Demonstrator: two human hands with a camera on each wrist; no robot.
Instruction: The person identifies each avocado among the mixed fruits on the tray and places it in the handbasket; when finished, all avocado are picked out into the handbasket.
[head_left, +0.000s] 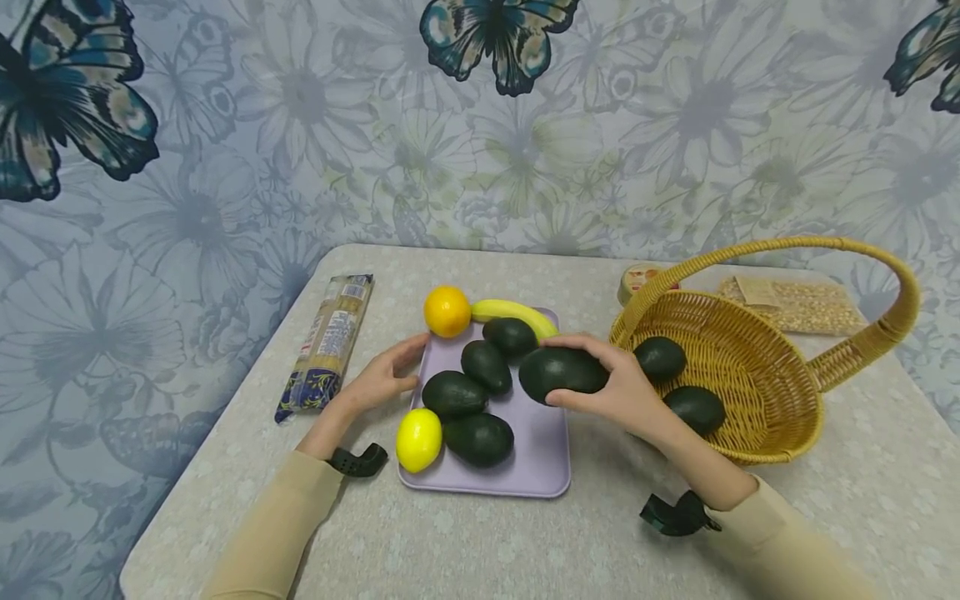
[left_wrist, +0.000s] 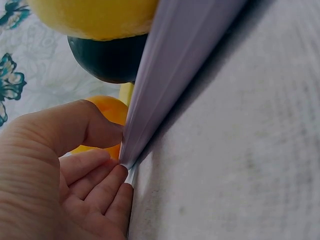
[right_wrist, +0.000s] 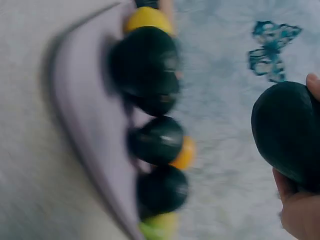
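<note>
My right hand (head_left: 611,383) grips a dark green avocado (head_left: 562,375) above the right side of a lilac tray (head_left: 536,450). In the right wrist view, this avocado (right_wrist: 287,132) is held clear of the tray. Several more avocados (head_left: 478,439) lie on the tray, with a yellow lemon (head_left: 418,440) at its near left, an orange (head_left: 447,312) at the far left corner and a banana (head_left: 517,313) along the far side. My left hand (head_left: 381,379) is at the tray's left edge; in the left wrist view its thumb and fingertips touch the rim (left_wrist: 150,95).
Right of the tray stands a wicker basket (head_left: 810,429) with a tall handle and two avocados (head_left: 696,408) inside. Behind it are a round tin (head_left: 637,279) and a bag of grains (head_left: 806,305). A long printed packet (head_left: 330,342) lies at the left.
</note>
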